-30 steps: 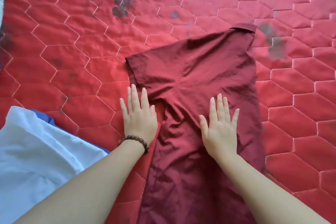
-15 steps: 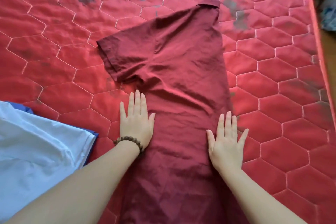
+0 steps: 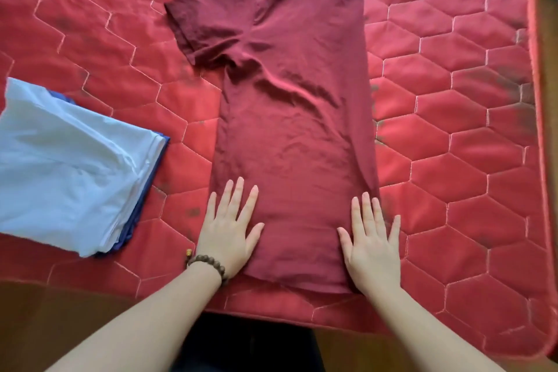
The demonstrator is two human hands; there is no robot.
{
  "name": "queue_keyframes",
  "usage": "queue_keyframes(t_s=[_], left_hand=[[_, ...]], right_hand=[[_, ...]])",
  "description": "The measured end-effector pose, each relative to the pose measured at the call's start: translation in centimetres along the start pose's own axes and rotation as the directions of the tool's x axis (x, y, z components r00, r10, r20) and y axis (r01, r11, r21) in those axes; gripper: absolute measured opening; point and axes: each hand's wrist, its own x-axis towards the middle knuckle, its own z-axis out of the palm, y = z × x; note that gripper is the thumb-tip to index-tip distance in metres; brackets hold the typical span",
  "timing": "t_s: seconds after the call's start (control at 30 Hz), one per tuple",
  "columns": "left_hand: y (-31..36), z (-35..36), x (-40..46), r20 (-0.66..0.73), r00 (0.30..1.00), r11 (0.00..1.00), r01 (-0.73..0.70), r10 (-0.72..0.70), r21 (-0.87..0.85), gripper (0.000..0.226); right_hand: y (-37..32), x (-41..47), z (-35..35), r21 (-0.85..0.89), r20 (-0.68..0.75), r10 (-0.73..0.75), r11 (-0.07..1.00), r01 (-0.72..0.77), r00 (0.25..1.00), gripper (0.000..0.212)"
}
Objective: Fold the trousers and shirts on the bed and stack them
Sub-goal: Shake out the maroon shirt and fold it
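Hands lie flat near the 6 o'clock edge of the bed [image 3: 453,160], both farther down the shirt [image 3: 296,136] than half a second ago, when they pressed its middle. The left hand [image 3: 228,232], palm down with fingers spread and grasping nothing, rests on the shirt's hem corner at 7 o'clock; a bracelet [image 3: 210,264] circles its wrist. The right hand [image 3: 373,246], likewise released and flat, covers the hem corner at 5 o'clock, its little finger over the quilt.

The shirt is dark red, folded in half lengthwise into a long strip running from the hem at 6 o'clock up to 12 o'clock. Its lower half looks smooth; creases bunch under the sleeve [image 3: 208,21], which sticks out toward 10 o'clock. At 9 o'clock, well apart, sits a stack [image 3: 69,166] of folded clothes, white over blue.
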Motion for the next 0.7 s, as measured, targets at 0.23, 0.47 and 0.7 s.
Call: queue_keyframes(t_s=[0.23,0.47,0.7], left_hand=[[-0.6,0.8,-5.9,0.116,0.982,0.982,-0.162,0.15,0.096,0.09],[-0.4,0.4,-6.8,0.104,0.977,0.973,-0.2,0.188,0.113,0.079],[0.6,-1.3,-7.0,0.204,0.968,0.982,-0.165,0.143,0.093,0.067]], right_hand=[[-0.3,-5.4,0.3,0.021,0.123,-0.228,0.974,0.228,0.966,0.062],[1.6,-7.7,0.6,0.012,0.121,-0.443,0.895,0.445,0.888,0.082],[1.3,-6.9,0.1,-0.063,-0.151,-0.448,0.894,0.443,0.881,0.058]])
